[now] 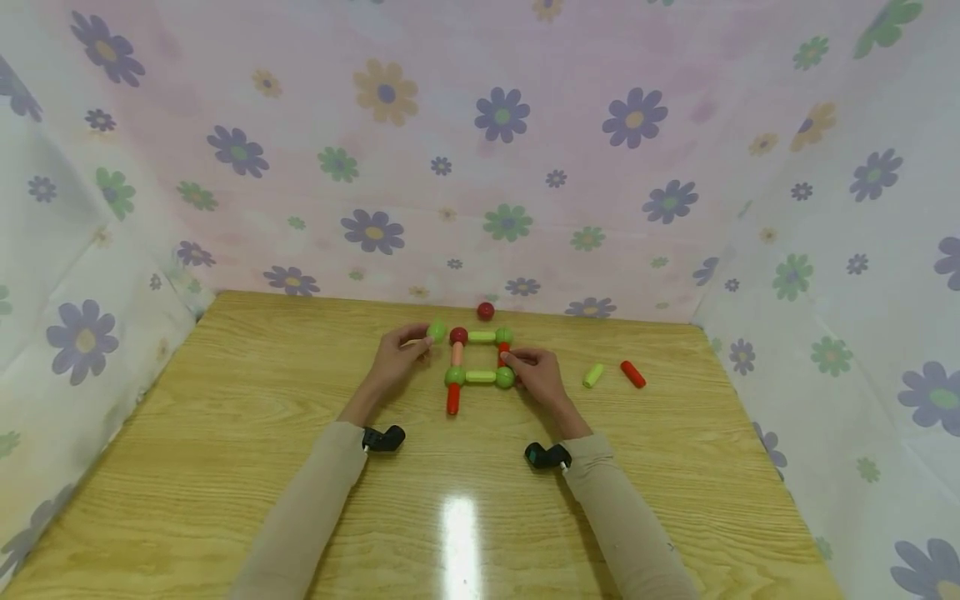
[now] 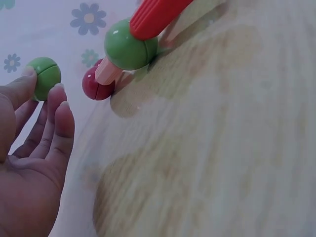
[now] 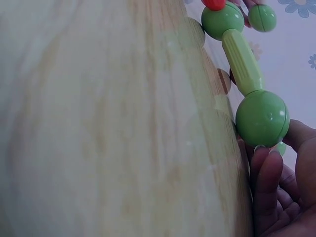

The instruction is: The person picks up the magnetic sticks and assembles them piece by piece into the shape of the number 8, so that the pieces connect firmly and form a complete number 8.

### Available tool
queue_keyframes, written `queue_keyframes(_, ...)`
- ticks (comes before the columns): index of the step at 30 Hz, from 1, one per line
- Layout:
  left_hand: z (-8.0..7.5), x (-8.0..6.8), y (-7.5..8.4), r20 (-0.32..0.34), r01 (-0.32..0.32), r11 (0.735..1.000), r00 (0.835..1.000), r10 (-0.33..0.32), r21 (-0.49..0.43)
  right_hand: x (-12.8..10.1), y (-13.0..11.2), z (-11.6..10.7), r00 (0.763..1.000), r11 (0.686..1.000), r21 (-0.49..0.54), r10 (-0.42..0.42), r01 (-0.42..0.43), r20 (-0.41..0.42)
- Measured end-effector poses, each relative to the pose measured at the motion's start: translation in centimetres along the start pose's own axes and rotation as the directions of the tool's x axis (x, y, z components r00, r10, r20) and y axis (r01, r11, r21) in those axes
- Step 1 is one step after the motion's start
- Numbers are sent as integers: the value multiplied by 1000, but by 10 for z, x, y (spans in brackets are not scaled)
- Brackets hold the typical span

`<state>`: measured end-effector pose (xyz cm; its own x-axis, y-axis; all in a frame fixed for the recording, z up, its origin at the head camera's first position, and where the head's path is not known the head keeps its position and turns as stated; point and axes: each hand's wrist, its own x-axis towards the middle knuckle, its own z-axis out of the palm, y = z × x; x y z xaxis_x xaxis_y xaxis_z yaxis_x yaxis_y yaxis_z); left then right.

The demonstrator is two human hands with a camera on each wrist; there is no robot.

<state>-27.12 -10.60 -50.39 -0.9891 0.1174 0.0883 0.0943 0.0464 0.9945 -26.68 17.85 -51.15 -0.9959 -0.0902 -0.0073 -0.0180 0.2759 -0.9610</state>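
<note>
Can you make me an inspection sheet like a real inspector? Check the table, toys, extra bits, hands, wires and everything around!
Surface: wood-grain table, shiny reflection near the front.
Job's things: toy square of one dark red corner ball, three green corner balls, two yellow-green rods, pink rod and right-side red rod; another red rod sticks out from the near left corner.
Clutter: loose red ball, loose yellow-green rod, loose red rod.
Grippers: left hand pinches a separate green ball; right hand grips the right-side red rod.
Cables: white bits by both black wrist cameras; can't tell if they're cables.
Surroundings: flower-print sheeting behind and both sides.
</note>
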Motion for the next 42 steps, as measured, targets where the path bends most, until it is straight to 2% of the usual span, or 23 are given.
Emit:
queue_keyframes(6,-5,-15,1,63,-1,998,998,-3,64,0,1,0,1000,1000,-11,5,-5,-12)
queue_keyframes(12,-9,-30,4,120,31,996,992,-41,86,1,2,1,1000,1000,-24,15,-16,-23)
queue_keyframes(21,-12,-50,1,150,89,986,983,-110,139,0,2,3,1000,1000,-26,15,-15,-11)
queue_keyframes(34,-8,-73,7,233,130,982,959,-160,138,1,0,2,999,999,-20,34,-34,-17)
queue_keyframes(42,-12,-84,11,270,94,975,952,-147,201,1,-3,4,998,998,-28,55,-55,-32)
